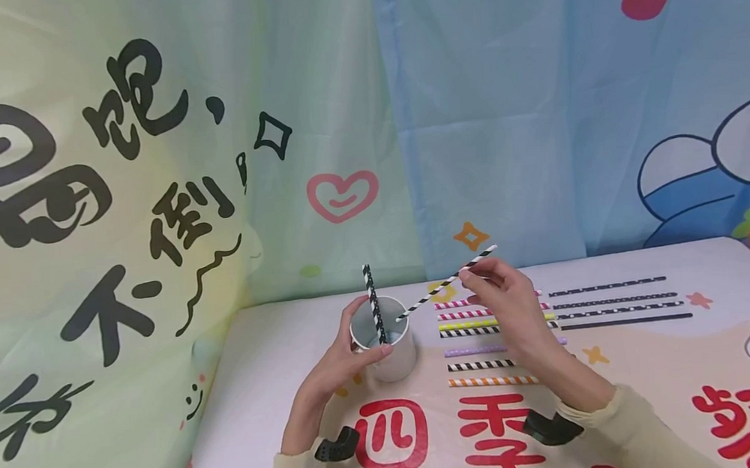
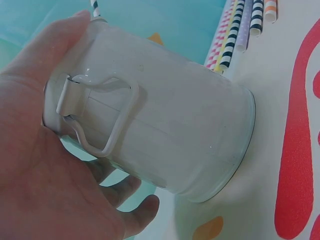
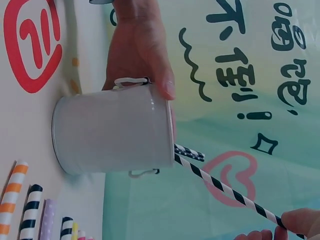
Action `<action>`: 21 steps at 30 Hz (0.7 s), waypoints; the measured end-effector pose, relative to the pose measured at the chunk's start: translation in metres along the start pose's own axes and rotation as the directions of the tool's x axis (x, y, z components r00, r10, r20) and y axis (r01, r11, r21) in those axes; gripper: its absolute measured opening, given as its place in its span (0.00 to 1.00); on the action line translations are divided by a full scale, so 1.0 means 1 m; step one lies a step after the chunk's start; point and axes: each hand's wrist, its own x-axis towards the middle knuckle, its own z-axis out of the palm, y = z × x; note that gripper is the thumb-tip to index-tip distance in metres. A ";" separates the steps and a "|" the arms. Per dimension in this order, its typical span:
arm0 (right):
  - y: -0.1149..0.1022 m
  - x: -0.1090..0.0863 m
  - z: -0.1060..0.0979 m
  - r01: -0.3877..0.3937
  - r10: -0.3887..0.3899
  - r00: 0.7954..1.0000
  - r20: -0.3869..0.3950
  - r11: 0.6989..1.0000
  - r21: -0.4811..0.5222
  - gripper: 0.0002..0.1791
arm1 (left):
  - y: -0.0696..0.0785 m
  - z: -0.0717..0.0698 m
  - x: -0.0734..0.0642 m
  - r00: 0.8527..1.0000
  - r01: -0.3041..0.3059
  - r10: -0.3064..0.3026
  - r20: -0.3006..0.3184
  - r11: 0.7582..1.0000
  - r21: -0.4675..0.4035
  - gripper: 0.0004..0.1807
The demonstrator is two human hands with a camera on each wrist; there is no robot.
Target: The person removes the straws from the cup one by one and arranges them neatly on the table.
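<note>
My left hand (image 1: 341, 358) grips a small white bucket (image 1: 393, 364) by its rim, the thumb near the front edge. In the left wrist view one wire side handle (image 2: 120, 117) shows below the rim, near my palm. A black straw with white dots (image 1: 372, 298) leans inside the bucket and sticks out above it. Between thumb and fingers, my right hand (image 1: 511, 307) pinches a black-and-white striped paper straw (image 1: 444, 284) near its upper end. That straw slants down to the left, its lower end at the bucket's mouth.
Several paper straws lie in a row right of the bucket, among them an orange-striped straw (image 1: 491, 381) and a purple straw (image 1: 474, 350). Farther right lie several dark straws (image 1: 621, 322). A printed cloth (image 1: 498, 177) hangs behind the table.
</note>
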 end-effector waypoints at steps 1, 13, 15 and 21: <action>-0.001 -0.001 -0.002 0.002 -0.002 1.000 -0.004 1.000 0.006 0.20 | 0.000 0.000 0.000 1.000 -0.003 0.003 0.002 1.000 0.000 0.49; -0.011 -0.012 -0.025 0.065 -0.065 0.997 -0.038 0.998 0.003 0.18 | 0.000 0.000 -0.002 1.000 0.009 -0.009 -0.003 1.000 -0.001 0.49; -0.013 -0.013 -0.027 0.083 -0.084 0.996 -0.037 0.996 -0.016 0.18 | 0.001 0.000 -0.002 1.000 0.011 -0.011 -0.009 1.000 -0.006 0.49; -0.016 -0.016 -0.031 0.133 -0.135 0.991 -0.021 0.987 -0.086 0.19 | 0.002 0.001 -0.003 1.000 0.003 -0.003 -0.004 1.000 -0.007 0.49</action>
